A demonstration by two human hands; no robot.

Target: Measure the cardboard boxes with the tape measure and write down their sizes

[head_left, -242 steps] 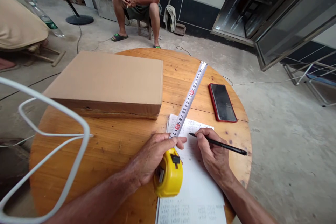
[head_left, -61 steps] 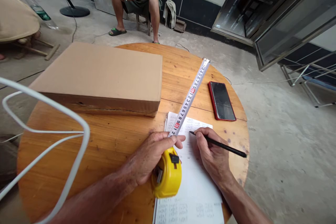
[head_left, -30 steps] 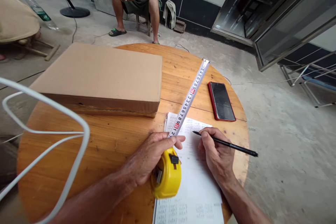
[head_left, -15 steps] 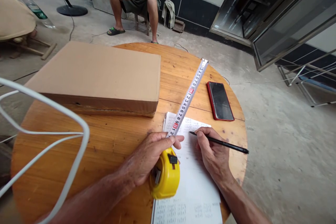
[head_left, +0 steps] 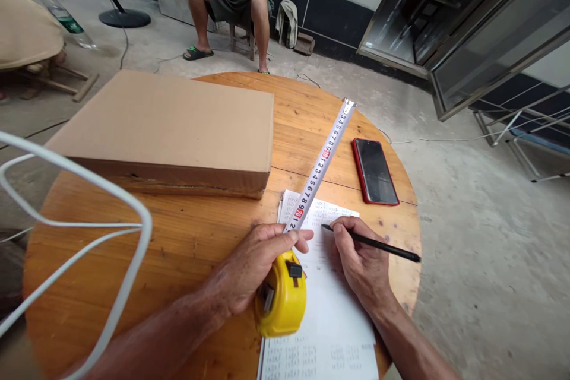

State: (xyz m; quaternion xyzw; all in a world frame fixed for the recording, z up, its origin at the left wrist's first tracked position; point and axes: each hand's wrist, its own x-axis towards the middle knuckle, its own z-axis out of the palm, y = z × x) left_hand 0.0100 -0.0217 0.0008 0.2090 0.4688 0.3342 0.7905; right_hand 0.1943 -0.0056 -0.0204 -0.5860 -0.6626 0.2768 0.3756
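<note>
A yellow tape measure (head_left: 287, 303) is in my left hand (head_left: 249, 261), whose thumb presses on the blade where it leaves the case. The white blade (head_left: 318, 169) reaches out over the table past the red 20 mark, its metal hook at the far end. My right hand (head_left: 363, 258) is closed round a black pen (head_left: 383, 243). The pen's tip is at the handwritten rows on the upper part of the paper sheets (head_left: 338, 309). These sheets lie under both hands, partly covered by the tape measure.
A closed cardboard box (head_left: 178, 119) sits on the round wooden table (head_left: 200, 231), left of the blade. To the right lies a phone (head_left: 376, 171) in a red case. White bent tubing (head_left: 142, 231) crosses the near left. Beyond the table, a person (head_left: 231, 6) sits on a stool.
Almost nothing differs. The whole view has shifted very slightly; both hands keep their holds on the tape measure and the pen.
</note>
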